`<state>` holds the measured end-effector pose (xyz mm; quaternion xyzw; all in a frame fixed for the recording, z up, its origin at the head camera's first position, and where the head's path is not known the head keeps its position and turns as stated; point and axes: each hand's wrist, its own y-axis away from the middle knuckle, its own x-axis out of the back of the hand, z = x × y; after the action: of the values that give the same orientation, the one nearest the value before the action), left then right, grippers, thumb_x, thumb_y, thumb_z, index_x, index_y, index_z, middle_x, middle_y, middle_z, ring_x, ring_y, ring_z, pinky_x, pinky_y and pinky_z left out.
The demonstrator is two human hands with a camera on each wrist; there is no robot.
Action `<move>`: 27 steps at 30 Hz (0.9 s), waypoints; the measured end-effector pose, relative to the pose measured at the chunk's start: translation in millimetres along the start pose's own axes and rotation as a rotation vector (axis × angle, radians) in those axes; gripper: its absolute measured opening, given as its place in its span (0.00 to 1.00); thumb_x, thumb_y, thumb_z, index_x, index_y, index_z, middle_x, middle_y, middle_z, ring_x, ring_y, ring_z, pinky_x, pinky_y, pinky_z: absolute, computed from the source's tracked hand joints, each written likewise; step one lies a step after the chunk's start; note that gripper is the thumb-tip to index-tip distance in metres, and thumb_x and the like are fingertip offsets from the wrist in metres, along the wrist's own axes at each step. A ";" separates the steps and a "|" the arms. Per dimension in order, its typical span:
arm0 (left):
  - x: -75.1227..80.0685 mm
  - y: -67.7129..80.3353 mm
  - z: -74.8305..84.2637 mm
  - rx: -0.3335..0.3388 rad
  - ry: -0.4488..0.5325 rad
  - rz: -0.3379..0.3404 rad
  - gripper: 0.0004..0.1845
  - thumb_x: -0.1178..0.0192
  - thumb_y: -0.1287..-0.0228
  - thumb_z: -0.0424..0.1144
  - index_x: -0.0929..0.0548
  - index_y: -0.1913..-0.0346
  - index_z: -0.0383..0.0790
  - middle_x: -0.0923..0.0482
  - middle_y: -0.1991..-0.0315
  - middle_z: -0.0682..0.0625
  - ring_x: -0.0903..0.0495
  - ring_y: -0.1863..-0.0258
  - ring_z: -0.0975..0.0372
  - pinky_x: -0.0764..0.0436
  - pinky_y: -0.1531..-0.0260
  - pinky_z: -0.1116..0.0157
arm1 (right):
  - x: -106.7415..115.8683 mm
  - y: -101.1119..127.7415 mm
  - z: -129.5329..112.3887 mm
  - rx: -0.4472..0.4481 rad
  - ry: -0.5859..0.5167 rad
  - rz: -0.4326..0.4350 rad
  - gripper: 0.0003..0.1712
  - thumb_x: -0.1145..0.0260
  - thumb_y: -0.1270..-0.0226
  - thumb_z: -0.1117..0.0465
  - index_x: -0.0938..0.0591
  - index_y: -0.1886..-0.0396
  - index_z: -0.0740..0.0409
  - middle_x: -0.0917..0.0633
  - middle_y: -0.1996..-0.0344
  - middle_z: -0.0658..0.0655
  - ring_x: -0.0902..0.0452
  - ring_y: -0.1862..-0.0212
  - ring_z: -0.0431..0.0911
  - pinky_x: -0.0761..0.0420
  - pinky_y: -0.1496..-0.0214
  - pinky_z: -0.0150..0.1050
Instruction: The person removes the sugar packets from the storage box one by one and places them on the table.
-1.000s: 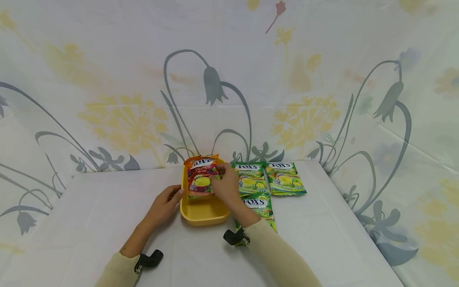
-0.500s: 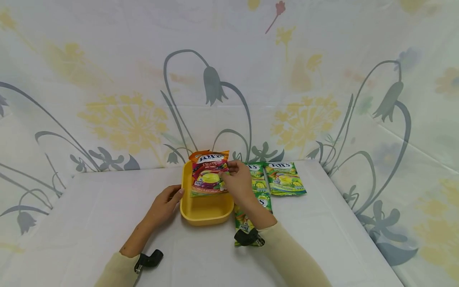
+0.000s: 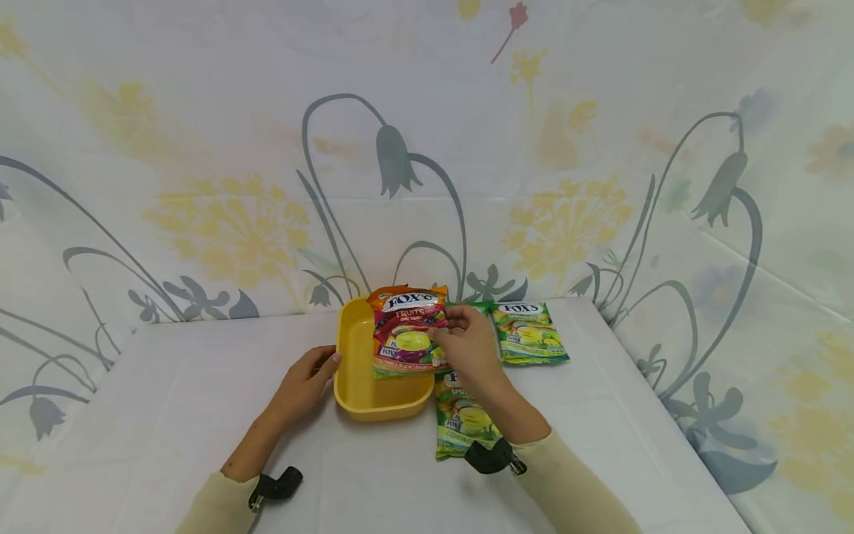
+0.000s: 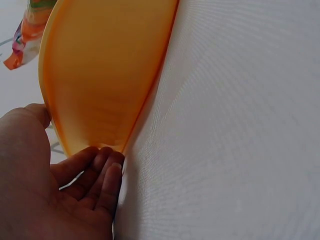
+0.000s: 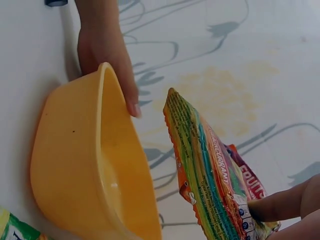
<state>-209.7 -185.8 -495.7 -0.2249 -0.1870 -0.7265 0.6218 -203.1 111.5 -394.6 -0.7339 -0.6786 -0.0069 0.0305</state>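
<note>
In the head view my right hand [image 3: 474,345] pinches a red and orange candy bag [image 3: 410,330] printed FOX'S FRUITS. The bag is upright over the right side of a yellow plastic tub [image 3: 383,412]. Seen from the right wrist, the bag [image 5: 215,175] is edge-on beside the tub's rim [image 5: 101,135], with a thumb or finger pressing its face. My left hand [image 3: 307,382] rests against the tub's left wall. The left wrist view shows those fingers [image 4: 95,175], loosely bent, touching the outer wall of the tub [image 4: 110,80], with the thumb at the rim.
Green FOX'S candy bags lie right of the tub: one in front [image 3: 460,423], one at the back right [image 3: 530,334], and another largely hidden behind my right hand. A white cloth [image 3: 220,356] covers the table. A flower-printed curtain [image 3: 267,148] rises behind it.
My right hand has carried the red candy bag rightward, from inside the tub to over its right rim. The left hand and tub stay in place.
</note>
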 end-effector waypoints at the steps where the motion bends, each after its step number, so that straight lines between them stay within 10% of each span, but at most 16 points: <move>1: -0.1 0.2 -0.2 -0.001 -0.001 0.001 0.37 0.54 0.15 0.61 0.31 0.23 0.33 0.29 0.26 0.35 0.29 0.27 0.42 0.29 0.27 0.42 | 2.6 1.6 -0.7 -0.007 0.003 -0.003 0.18 0.30 0.29 0.73 0.22 0.43 0.70 0.20 0.53 0.64 0.21 0.58 0.49 0.18 0.62 0.31; 27: 0.3 0.4 -2.4 -0.023 0.011 0.004 0.36 0.53 0.15 0.61 0.30 0.23 0.33 0.28 0.26 0.36 0.28 0.27 0.43 0.28 0.27 0.42 | 80.5 29.8 11.1 -0.168 0.076 0.040 0.26 0.32 0.27 0.70 0.28 0.33 0.70 0.22 0.43 0.67 0.21 0.46 0.53 0.13 0.53 0.33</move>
<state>-209.6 -187.4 -497.5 -0.2282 -0.1747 -0.7287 0.6215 -167.5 189.9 -402.6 -0.7463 -0.6593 -0.0913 -0.0053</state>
